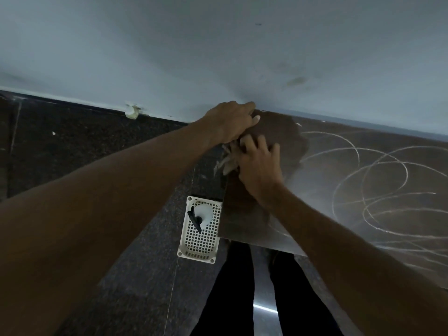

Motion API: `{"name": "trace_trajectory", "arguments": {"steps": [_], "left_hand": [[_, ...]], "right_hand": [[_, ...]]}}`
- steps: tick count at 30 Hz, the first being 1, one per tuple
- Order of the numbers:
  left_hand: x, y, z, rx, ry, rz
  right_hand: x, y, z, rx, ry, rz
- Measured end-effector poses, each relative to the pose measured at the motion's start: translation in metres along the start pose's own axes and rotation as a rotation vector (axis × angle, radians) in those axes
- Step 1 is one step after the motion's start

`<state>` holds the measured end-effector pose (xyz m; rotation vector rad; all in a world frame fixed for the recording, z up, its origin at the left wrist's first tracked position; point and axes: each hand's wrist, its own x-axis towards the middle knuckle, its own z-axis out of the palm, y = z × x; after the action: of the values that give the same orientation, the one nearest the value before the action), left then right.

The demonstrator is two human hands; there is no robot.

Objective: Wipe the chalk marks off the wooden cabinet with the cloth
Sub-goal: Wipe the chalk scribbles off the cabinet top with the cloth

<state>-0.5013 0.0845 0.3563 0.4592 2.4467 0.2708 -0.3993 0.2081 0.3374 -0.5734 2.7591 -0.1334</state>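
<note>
Hands meet on a dark brown cloth [288,139] at the far left corner of a wooden cabinet [315,197] top. The left hand [230,122], knuckles up, curls its fingers down over the cloth's far edge, close to the wall. The right hand [259,168] sits just nearer, touching the left, its fingers spread and bent, clutching the bunched middle of the cloth. The picture is slightly blurred here, so the finer details of each hold are not clear. A pale frayed fringe [225,163] of the cloth sticks out to the left between the two hands, over the cabinet's edge. The cabinet top is dark, smooth wood with a dull sheen. To the right of the cloth it is covered in white chalk marks [388,190], large looping scribbles that cross one another and run off the right edge of the view. Below the cabinet's left edge, a white plastic mesh basket [181,241] stands on a dark speckled stone floor [97,146], holding a white spray bottle [204,214] with a black trigger. A plain pale wall [218,57] rises behind. The person's legs [232,287] in black trousers show below.
</note>
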Motion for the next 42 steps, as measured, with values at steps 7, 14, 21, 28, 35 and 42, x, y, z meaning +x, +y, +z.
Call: {"name": "trace_trajectory", "arguments": {"steps": [7, 14, 21, 28, 35, 42], "left_hand": [[-0.005, 0.001, -0.005, 0.103, -0.028, 0.106], [-0.005, -0.003, -0.005, 0.130, -0.022, 0.141], [-0.005, 0.002, 0.007, 0.315, -0.043, 0.158], [-0.014, 0.016, 0.025, 0.208, -0.004, 0.024], [-0.017, 0.018, 0.051, 0.164, 0.098, 0.019], [-0.029, 0.000, 0.092, 0.277, 0.278, 0.265]], "right_hand": [[-0.010, -0.013, 0.002, 0.075, 0.022, 0.023], [-0.143, -0.065, 0.053, 0.206, -0.102, -0.119], [-0.113, -0.030, 0.045, 0.134, -0.069, -0.087], [-0.043, 0.021, 0.019, 0.124, 0.142, 0.209], [-0.125, -0.018, 0.055, 0.230, 0.106, 0.088], [-0.176, -0.009, 0.073, 0.238, 0.076, -0.074]]}}
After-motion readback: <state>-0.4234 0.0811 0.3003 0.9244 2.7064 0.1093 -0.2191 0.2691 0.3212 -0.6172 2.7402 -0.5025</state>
